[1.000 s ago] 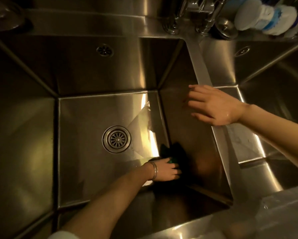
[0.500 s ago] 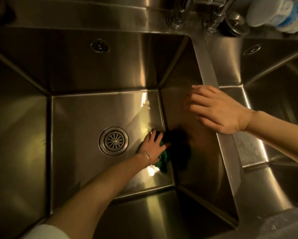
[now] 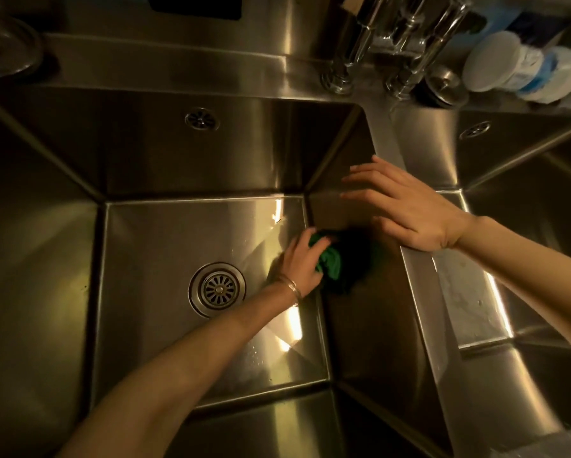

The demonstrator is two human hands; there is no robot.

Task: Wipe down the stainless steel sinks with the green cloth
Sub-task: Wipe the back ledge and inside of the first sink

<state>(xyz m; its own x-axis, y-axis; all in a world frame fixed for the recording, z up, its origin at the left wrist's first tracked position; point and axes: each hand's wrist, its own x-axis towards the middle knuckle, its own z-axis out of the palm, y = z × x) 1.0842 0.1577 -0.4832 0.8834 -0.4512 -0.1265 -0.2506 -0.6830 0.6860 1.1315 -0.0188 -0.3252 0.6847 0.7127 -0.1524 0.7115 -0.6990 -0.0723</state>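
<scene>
My left hand (image 3: 299, 261) reaches deep into the left sink (image 3: 165, 246) and presses the bunched green cloth (image 3: 330, 261) against the bottom's right edge, where the floor meets the right wall. A bracelet sits on that wrist. My right hand (image 3: 406, 209) rests flat, fingers spread, on the steel divider (image 3: 419, 276) between the two basins, holding nothing. The right sink (image 3: 522, 233) shows only in part at the right edge.
A round drain strainer (image 3: 217, 289) lies in the left basin's floor, left of the cloth. Faucet pipes (image 3: 400, 44) rise at the back above the divider. White and blue containers (image 3: 522, 69) lie at the back right. A metal lid (image 3: 6, 47) sits back left.
My left hand has slid the cloth from the front right corner of the basin floor farther back along the right wall. My right hand has stayed on the divider.
</scene>
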